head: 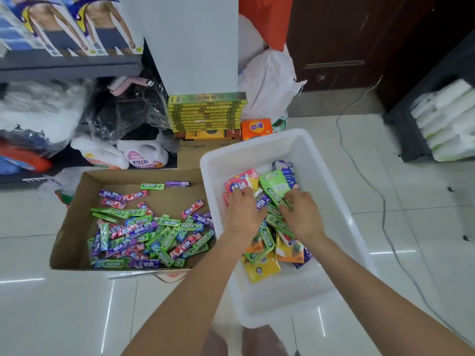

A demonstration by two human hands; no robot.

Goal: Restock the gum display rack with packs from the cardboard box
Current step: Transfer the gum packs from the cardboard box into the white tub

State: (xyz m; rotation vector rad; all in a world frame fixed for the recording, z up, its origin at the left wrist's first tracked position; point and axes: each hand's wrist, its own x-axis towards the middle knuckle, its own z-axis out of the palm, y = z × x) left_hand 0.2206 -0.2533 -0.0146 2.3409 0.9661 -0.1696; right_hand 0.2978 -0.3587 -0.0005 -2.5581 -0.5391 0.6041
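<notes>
Your left hand (243, 210) and right hand (302, 214) press flat on packs (267, 242) in the tub (334, 201), holding nothing, box (74, 227) beside it.

I'm seeing green, purple and pink-red gum packs (151, 235) in the brown cardboard box (74, 227) lower left; white tub (341, 209) at centre right holds green, yellow, orange packets (267, 255).

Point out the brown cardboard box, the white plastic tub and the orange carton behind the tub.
Brown cardboard box (77, 214): head view, on its bare left inner wall.
White plastic tub (321, 160): head view, on its right inner wall.
Orange carton (257, 128): head view, on its printed front face.
</notes>
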